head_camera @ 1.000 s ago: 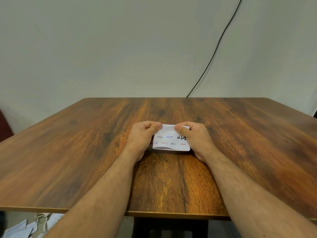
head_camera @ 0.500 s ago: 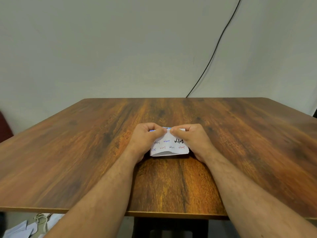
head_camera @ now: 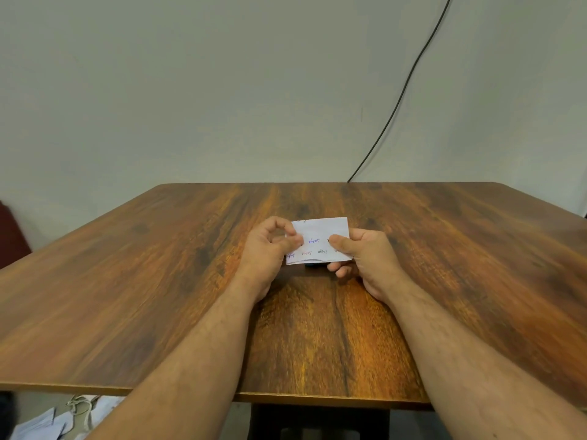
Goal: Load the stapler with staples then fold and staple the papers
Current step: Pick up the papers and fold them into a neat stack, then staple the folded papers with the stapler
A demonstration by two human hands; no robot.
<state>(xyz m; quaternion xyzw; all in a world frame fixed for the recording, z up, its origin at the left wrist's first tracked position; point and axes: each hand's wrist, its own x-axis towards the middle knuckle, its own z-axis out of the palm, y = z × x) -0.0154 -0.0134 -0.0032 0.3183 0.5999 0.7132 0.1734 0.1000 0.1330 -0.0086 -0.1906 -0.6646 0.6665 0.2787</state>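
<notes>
Paper (head_camera: 320,239) lifted, folded, scribbled; left hand (head_camera: 270,249), right hand (head_camera: 365,252) grips pinching edges.

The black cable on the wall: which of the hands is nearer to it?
Right. The right hand grips the folded paper's right edge, below the black cable; the left hand pinches its left edge, farther away.

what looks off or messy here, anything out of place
On the table little stands out: both hands hold one folded paper, left hand and right hand pinching its sides. Its lower edge bows open rather than lying flat. Loose papers and a cord lie on the floor. No stapler is clearly visible.
</notes>
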